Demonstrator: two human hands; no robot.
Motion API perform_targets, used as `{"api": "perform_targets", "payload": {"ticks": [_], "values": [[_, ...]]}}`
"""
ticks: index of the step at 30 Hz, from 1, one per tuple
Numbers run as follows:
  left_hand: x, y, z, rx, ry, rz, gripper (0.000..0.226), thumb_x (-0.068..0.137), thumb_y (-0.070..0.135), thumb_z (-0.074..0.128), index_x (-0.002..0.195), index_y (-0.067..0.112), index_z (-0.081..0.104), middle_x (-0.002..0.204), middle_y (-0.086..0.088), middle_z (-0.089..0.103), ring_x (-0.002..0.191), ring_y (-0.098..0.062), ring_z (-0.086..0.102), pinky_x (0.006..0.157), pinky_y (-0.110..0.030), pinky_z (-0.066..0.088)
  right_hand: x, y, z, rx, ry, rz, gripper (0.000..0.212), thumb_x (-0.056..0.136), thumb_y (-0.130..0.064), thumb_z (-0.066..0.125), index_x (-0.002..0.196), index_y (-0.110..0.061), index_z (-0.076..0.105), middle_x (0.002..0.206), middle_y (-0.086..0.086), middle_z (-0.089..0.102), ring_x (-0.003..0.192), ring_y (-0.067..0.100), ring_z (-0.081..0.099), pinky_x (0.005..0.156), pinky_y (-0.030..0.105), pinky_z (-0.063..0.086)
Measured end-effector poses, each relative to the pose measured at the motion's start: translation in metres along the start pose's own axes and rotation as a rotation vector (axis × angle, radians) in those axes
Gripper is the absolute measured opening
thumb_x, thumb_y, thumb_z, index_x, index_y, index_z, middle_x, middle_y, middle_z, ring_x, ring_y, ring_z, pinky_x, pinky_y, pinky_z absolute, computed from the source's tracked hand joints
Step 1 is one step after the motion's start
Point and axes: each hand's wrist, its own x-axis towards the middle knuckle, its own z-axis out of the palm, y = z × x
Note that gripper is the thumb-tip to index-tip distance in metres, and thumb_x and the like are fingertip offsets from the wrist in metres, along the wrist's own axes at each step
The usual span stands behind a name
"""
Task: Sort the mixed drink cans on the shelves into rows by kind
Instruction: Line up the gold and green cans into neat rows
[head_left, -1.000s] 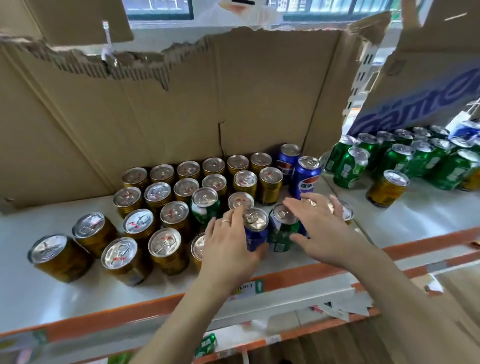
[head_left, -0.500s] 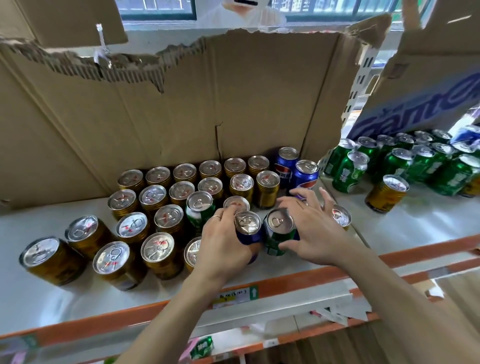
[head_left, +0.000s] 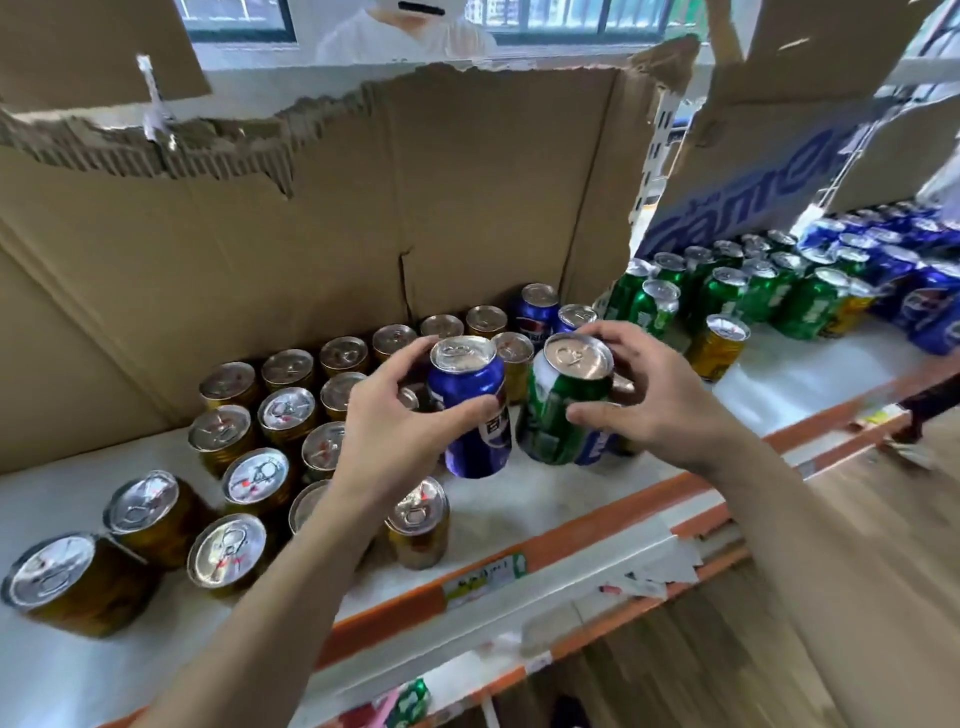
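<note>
Left hand grip wrapped around a blue can, right hand grip around a green can, both above the shelf.

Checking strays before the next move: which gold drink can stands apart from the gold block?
The lone gold metal can on the shelf's right section, in front of the green cans. Every other gold can sits left, before the cardboard wall.

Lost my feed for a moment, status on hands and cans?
Left hand grips blue can, right hand grips green can. Both raised off shelf. Gold cans crowd left; nothing blocking.
</note>
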Motion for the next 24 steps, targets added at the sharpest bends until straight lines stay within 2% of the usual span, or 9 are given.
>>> {"api": "perform_targets", "payload": {"ticks": [4, 8, 11, 13, 17, 20, 24], "values": [[0.004, 0.011, 0.004, -0.08, -0.076, 0.033, 0.075, 0.063, 0.025, 0.093, 0.131, 0.021, 0.062, 0.114, 0.013, 0.071, 0.107, -0.002, 0.065, 0.094, -0.033, 0.056, -0.021, -0.01, -0.005, 0.059, 0.083, -0.003, 0.063, 0.069, -0.017, 0.084, 0.124, -0.023, 0.054, 0.118, -0.004, 0.068, 0.11, 0.008, 0.065, 0.089, 0.023, 0.053], [0.004, 0.025, 0.017, -0.102, -0.173, 0.067, 0.07, 0.065, 0.022, 0.092, 0.129, 0.022, 0.062, 0.112, 0.016, 0.069, 0.102, 0.005, 0.064, 0.088, -0.019, 0.055, -0.043, -0.008, -0.019, 0.118, 0.201, -0.009, 0.058, 0.071, -0.017, 0.084, 0.122, -0.022, 0.058, 0.116, -0.001, 0.07, 0.111, 0.013, 0.065, 0.089, 0.026, 0.053], [0.001, 0.035, 0.034, -0.117, -0.203, 0.087, 0.065, 0.065, 0.02, 0.092, 0.123, 0.026, 0.063, 0.112, 0.013, 0.071, 0.102, 0.0, 0.066, 0.089, -0.026, 0.057, -0.055, 0.001, -0.034, 0.106, 0.26, -0.019, 0.058, 0.07, -0.018, 0.081, 0.124, -0.019, 0.059, 0.116, 0.0, 0.07, 0.113, 0.017, 0.064, 0.093, 0.033, 0.053], [-0.004, 0.041, 0.049, -0.122, -0.204, 0.098, 0.063, 0.065, 0.018, 0.092, 0.119, 0.031, 0.061, 0.111, 0.013, 0.071, 0.103, -0.002, 0.067, 0.09, -0.028, 0.057, -0.063, 0.006, -0.049, 0.105, 0.275, -0.027, 0.058, 0.069, -0.019, 0.08, 0.123, -0.019, 0.06, 0.115, -0.002, 0.071, 0.113, 0.015, 0.065, 0.092, 0.03, 0.053], [-0.009, 0.053, 0.088, -0.107, -0.212, 0.115, 0.065, 0.064, 0.018, 0.093, 0.122, 0.022, 0.064, 0.112, 0.009, 0.072, 0.107, -0.006, 0.066, 0.089, -0.029, 0.057, -0.076, 0.015, -0.088, 0.118, 0.293, -0.051, 0.05, 0.068, -0.02, 0.08, 0.113, -0.029, 0.062, 0.112, -0.009, 0.072, 0.11, 0.011, 0.066, 0.089, 0.025, 0.053], [-0.011, 0.067, 0.126, -0.1, -0.203, 0.11, 0.068, 0.064, 0.017, 0.093, 0.126, 0.018, 0.064, 0.112, 0.008, 0.072, 0.103, -0.005, 0.067, 0.082, -0.02, 0.055, -0.087, 0.029, -0.128, 0.104, 0.296, -0.057, 0.051, 0.069, -0.023, 0.081, 0.115, -0.028, 0.061, 0.113, -0.008, 0.072, 0.11, 0.011, 0.065, 0.09, 0.026, 0.053], [-0.015, 0.081, 0.181, -0.148, -0.211, 0.081, 0.067, 0.063, 0.013, 0.093, 0.123, 0.016, 0.064, 0.107, 0.003, 0.075, 0.1, -0.014, 0.071, 0.085, -0.029, 0.058, -0.102, 0.053, -0.188, 0.056, 0.334, -0.08, 0.055, 0.067, -0.025, 0.082, 0.118, -0.026, 0.061, 0.113, -0.004, 0.071, 0.11, 0.017, 0.065, 0.092, 0.025, 0.051]]}}
